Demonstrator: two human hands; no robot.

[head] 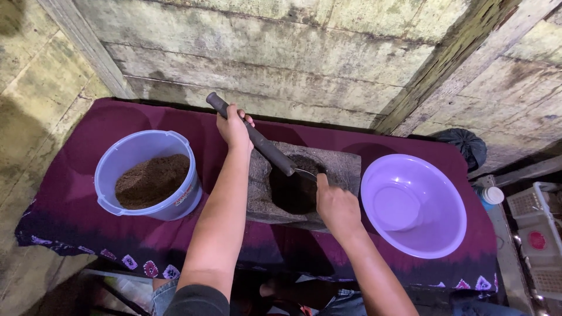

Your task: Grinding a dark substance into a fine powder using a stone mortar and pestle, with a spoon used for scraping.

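Two bare forearms rise from the bottom edge of the frame toward the middle. At centre sits a rough grey stone mortar, its hollow dark with ground brown matter. A long dark pestle slants from the upper left down into that hollow, its lower end resting at the bowl's upper rim. The left hand is clenched around the pestle's upper shaft; the fingers wrap it fully, and the knobbed top pokes out beyond them toward the upper left. The right hand lies on the mortar's right rim, fingers curled around what looks like a metal spoon, whose pale blade shows just above the fingertips, right beside the pestle's tip inside the hollow.

Left of the mortar, just beside the left forearm, stands a pale blue bucket partly filled with brown powder. On the right, near the right hand, sits a lilac plastic basin. All rest on a maroon cloth with a patterned border. Weathered planks fill the top of the frame.
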